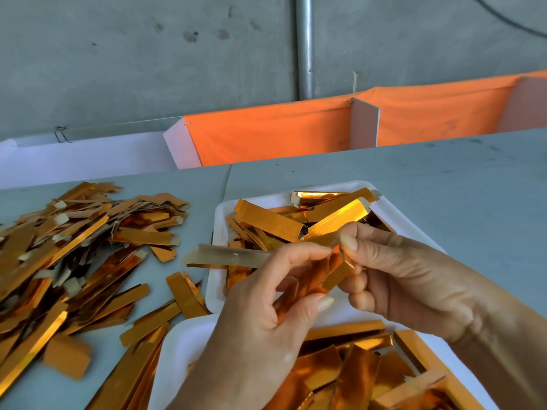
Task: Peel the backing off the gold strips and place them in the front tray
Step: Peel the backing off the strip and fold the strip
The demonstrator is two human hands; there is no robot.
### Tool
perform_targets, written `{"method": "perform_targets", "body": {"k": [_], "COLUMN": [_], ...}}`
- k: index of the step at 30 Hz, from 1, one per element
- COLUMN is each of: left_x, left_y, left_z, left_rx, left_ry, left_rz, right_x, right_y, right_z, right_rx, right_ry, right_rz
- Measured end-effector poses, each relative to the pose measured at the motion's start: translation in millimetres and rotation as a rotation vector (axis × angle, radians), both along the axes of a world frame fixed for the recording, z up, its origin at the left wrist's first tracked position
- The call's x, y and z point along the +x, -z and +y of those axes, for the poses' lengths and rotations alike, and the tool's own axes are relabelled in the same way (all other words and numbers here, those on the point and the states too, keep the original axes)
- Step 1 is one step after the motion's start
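Head camera view: a loose heap of gold strips covers the grey table at left. At centre, the left hand pinches a pale backing strip that juts leftward, other gold pieces tucked in its palm. Just right of it, the right hand pinches a gold strip. Both hands hover between two white trays, each holding gold strips, at centre and lower right.
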State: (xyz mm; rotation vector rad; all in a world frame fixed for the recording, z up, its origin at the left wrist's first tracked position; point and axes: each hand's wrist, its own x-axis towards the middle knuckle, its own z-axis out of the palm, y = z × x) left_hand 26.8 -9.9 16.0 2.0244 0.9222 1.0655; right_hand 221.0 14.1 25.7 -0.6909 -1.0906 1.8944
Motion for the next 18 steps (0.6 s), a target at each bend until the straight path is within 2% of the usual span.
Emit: {"method": "perform_targets", "body": {"k": [6, 12, 18], "left_x": [0.5, 2.3, 4.9], "left_y": [-0.7, -2.8, -2.8], "left_z": [0.4, -1.7, -1.4], "left_rx": [0.017, 0.134, 0.318], "left_ry": [-0.019, -0.132, -0.218], "left_rz": [-0.018, 0.039, 0.149], "right_x": [5.6, 7.6, 9.7], "right_y": [-3.3, -4.5, -4.9], "right_z": [-1.6, -2.1, -3.2], "right_rx": [0.023, 0.127, 0.056], "right_ry": [-0.047, -0.053, -0.095], "right_rz": [-0.001, -0.068, -0.079]}}
